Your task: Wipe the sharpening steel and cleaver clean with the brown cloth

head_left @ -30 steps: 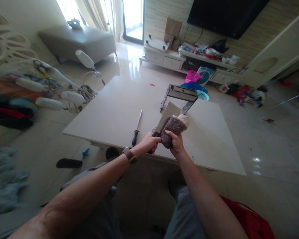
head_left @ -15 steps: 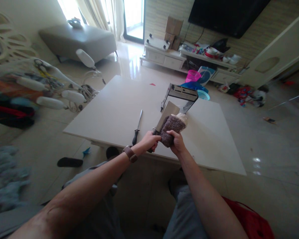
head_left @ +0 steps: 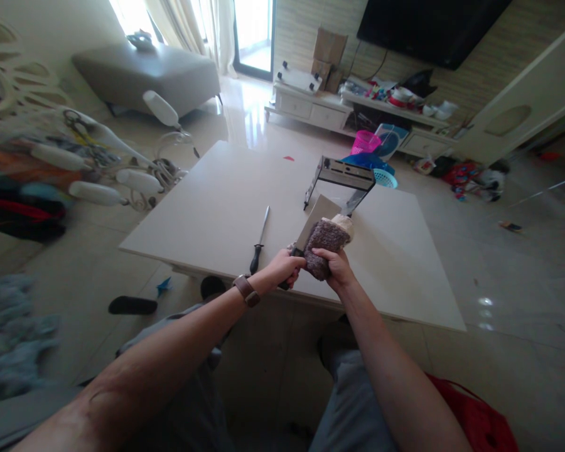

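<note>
My left hand (head_left: pixel 285 266) is closed round the black handle of a cleaver (head_left: pixel 316 216), its broad blade pointing up and away from me. In my right hand (head_left: pixel 334 266) is a folded brown-and-cream fluffy cloth (head_left: pixel 324 242), pressed against the blade and covering part of it. Both hands are above the near edge of the white table (head_left: pixel 193 207). To the left lies a sharpening steel (head_left: pixel 259 242) with a black handle. Just beyond the blade stands a metal-and-black frame (head_left: pixel 346 172) on legs.
A small red piece (head_left: pixel 289 158) lies on the table's far part. Past the table are a pink basket (head_left: pixel 365 142), a light blue basket (head_left: pixel 385 179) and a low cabinet (head_left: pixel 306 110). White lamp arms (head_left: pixel 141 181) reach over the left side. A red bag (head_left: pixel 471 411) is at lower right.
The cleaver blade and cloth have shifted very slightly toward me. Both hands keep their hold, and the other things stay in place.
</note>
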Action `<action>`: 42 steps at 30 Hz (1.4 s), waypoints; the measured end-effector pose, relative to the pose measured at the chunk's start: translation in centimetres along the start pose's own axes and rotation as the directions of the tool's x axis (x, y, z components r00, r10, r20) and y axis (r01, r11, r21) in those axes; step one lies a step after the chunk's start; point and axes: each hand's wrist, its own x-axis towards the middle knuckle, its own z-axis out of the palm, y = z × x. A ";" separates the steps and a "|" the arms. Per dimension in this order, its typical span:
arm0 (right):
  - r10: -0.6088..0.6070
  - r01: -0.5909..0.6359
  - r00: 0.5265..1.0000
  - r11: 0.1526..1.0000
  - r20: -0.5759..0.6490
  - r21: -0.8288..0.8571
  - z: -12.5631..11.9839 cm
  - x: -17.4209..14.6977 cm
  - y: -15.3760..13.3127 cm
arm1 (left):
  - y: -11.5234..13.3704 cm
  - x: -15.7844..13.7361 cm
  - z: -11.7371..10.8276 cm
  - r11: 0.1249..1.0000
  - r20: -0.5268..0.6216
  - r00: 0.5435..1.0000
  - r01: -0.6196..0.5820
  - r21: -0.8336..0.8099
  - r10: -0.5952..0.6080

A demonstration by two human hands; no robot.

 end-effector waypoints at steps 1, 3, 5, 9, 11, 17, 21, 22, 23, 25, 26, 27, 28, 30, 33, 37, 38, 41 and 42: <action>-0.003 0.003 1.000 1.000 0.000 -0.001 -0.1 0.0 0.0 | 0.0 0.0 -0.1 1.000 0.006 1.000 0.009 0.000 -0.009; -0.005 0.005 1.000 1.000 -0.008 -0.005 -0.3 0.0 -0.1 | 0.0 0.1 -0.2 0.999 0.027 0.999 0.036 -0.012 -0.035; -0.003 0.003 1.000 1.000 -0.013 -0.020 -0.5 0.1 -0.4 | 0.1 0.3 -0.5 0.998 0.050 0.997 0.060 -0.037 -0.058; -0.011 0.010 1.000 0.999 -0.022 -0.039 -1.1 0.5 -1.0 | 0.2 0.6 -1.1 0.996 0.069 0.995 0.071 -0.052 -0.067; 0.003 -0.004 0.999 1.000 -0.043 -0.021 -1.6 0.8 -1.4 | 0.2 0.7 -1.4 0.996 0.065 0.996 0.071 -0.047 -0.067; 0.042 -0.037 0.998 0.992 -0.044 0.119 -3.1 1.6 -2.6 | 0.3 0.4 -1.6 0.991 0.112 0.991 0.084 -0.106 -0.072; 0.109 -0.116 0.992 0.986 0.063 0.117 -2.5 1.0 -2.5 | 0.1 0.4 -1.3 0.992 0.137 0.988 0.086 -0.096 -0.072; 0.114 -0.122 0.990 0.987 0.079 0.107 -2.3 0.8 -2.3 | 0.0 0.5 -1.3 0.993 0.146 0.987 0.082 -0.090 -0.068; 0.110 -0.119 0.990 0.988 0.087 0.097 -2.0 0.7 -2.1 | -0.1 0.5 -1.3 0.994 0.154 0.986 0.078 -0.081 -0.064; 0.085 -0.091 0.993 0.992 0.078 0.083 -1.6 0.5 -1.7 | -0.1 0.6 -1.3 0.996 0.163 0.985 0.067 -0.059 -0.056; 0.070 -0.075 0.995 0.994 0.064 0.081 -1.5 0.5 -1.5 | -0.1 0.6 -1.3 0.997 0.163 0.985 0.059 -0.045 -0.051; 0.057 -0.060 0.997 0.995 0.048 0.082 -1.5 0.5 -1.4 | -0.1 0.6 -1.3 0.998 0.160 0.986 0.051 -0.032 -0.046; 0.048 -0.051 0.998 0.995 0.037 0.085 -1.4 0.6 -1.4 | 0.0 0.6 -1.3 0.999 0.153 0.987 0.044 -0.022 -0.040; 0.057 -0.060 0.998 0.993 0.036 0.099 -1.4 0.6 -1.5 | 0.2 0.5 -1.4 0.999 0.132 0.991 0.032 -0.015 -0.030; 0.076 -0.086 0.995 0.984 0.070 0.156 -1.3 0.6 -2.1 | 0.5 0.3 -1.3 0.999 0.084 0.996 0.031 -0.015 -0.030; 0.036 -0.047 0.998 0.975 0.050 0.218 -1.3 0.4 -2.9 | 0.5 0.2 -1.3 1.000 0.047 0.999 0.006 -0.025 -0.005; 0.039 -0.050 0.998 0.976 0.056 0.211 -1.4 0.3 -3.0 | 0.4 0.2 -1.3 1.000 0.048 0.999 -0.005 -0.022 0.006; 0.074 -0.095 0.989 0.980 0.124 0.176 -1.5 0.1 -3.0 | 0.2 0.2 -1.4 0.999 0.069 0.997 -0.033 0.032 0.030; 0.083 -0.107 0.986 0.980 0.147 0.169 -1.5 0.0 -2.9 | 0.2 0.1 -1.4 0.998 0.082 0.996 -0.035 0.047 0.031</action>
